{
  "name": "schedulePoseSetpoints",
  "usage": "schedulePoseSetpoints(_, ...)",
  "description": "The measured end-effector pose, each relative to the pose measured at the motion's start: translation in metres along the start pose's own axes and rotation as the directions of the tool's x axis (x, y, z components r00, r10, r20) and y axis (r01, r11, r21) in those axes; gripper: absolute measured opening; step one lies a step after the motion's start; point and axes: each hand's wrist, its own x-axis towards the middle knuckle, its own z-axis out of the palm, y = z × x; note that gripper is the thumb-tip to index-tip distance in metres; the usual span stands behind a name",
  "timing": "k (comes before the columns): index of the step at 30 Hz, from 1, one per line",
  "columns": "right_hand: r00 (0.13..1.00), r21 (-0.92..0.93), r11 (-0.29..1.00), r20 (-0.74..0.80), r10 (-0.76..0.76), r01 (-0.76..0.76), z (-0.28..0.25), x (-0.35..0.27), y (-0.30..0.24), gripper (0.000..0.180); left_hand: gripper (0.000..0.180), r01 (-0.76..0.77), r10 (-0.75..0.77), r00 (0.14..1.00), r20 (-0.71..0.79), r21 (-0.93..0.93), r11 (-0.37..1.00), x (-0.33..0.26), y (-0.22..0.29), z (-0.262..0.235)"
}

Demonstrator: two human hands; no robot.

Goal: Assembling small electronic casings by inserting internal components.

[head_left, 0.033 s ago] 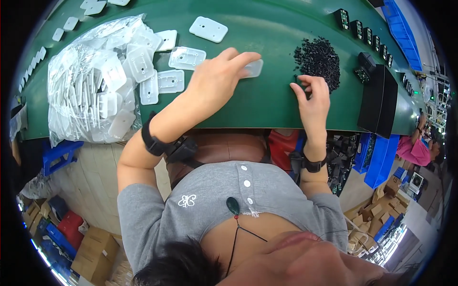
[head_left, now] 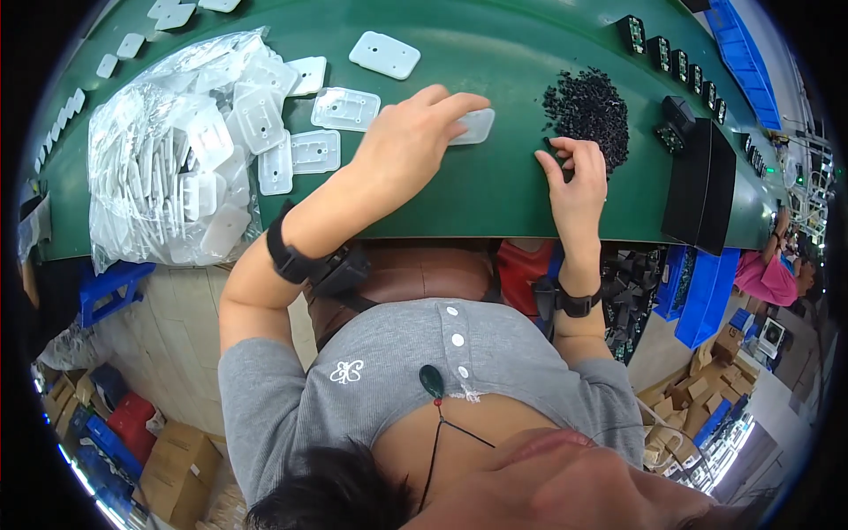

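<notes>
My left hand (head_left: pixel 409 132) is over the table, its thumb and fingers closed at the near left edge of a translucent white plastic cover (head_left: pixel 477 127). The cover lies flat or nearly so; the hand hides its left end. To the right, my right hand (head_left: pixel 579 172) rests at the lower left edge of a pile of small black parts (head_left: pixel 590 110). Its other fingers are curled, while thumb and index tip stay apart, with a tiny dark piece by the index tip. Several similar covers (head_left: pixel 346 109) lie left of my left hand, and one (head_left: pixel 385 55) lies beyond it.
A clear plastic bag (head_left: pixel 132 177) full of covers stands left on the green table (head_left: pixel 495 199). A black box (head_left: pixel 700 185) stands right, with rows of black housings with circuit boards (head_left: pixel 632 35) behind. Blue bins (head_left: pixel 707 300) are below the right table edge.
The cover at my left hand has shifted slightly right, and more of it shows past the fingers. My right hand has moved a touch left.
</notes>
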Motion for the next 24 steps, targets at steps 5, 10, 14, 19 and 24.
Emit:
schedulePoseSetpoints(5, 0.992, -0.088, 0.993, -0.093, -0.090, 0.082, 0.013, 0.005, 0.007, 0.007, 0.025, -0.121, 0.106, 0.987, -0.120, -0.130, 0.984, 0.020, -0.016, 0.024)
schedulePoseSetpoints(10, 0.996, 0.349, 0.933, 0.065, 0.065, -0.083, 0.002, 0.017, -0.003, 0.010, 0.027, 0.012, -0.060, 0.992, -0.111, -0.384, 0.923, 0.021, -0.013, 0.023)
schedulePoseSetpoints(14, 0.864, 0.697, 0.577, 0.502, 0.032, -0.426, -0.007, 0.054, -0.043, 0.009, 0.034, -0.153, 0.030, 0.957, -0.290, -0.411, 0.899, 0.022, -0.011, 0.016)
schedulePoseSetpoints(19, 0.743, 0.670, 0.527, 0.661, -0.102, -0.523, 0.000, 0.095, -0.059, 0.013, 0.031, -0.287, 0.203, 0.898, -0.390, -0.169, 0.943, 0.026, -0.020, 0.006)
schedulePoseSetpoints(24, 0.693, 0.690, 0.322, 0.710, -0.126, -0.649, 0.024, 0.099, -0.052, 0.016, 0.022, -0.296, 0.251, 0.858, -0.449, -0.033, 0.955, 0.030, -0.027, 0.000)
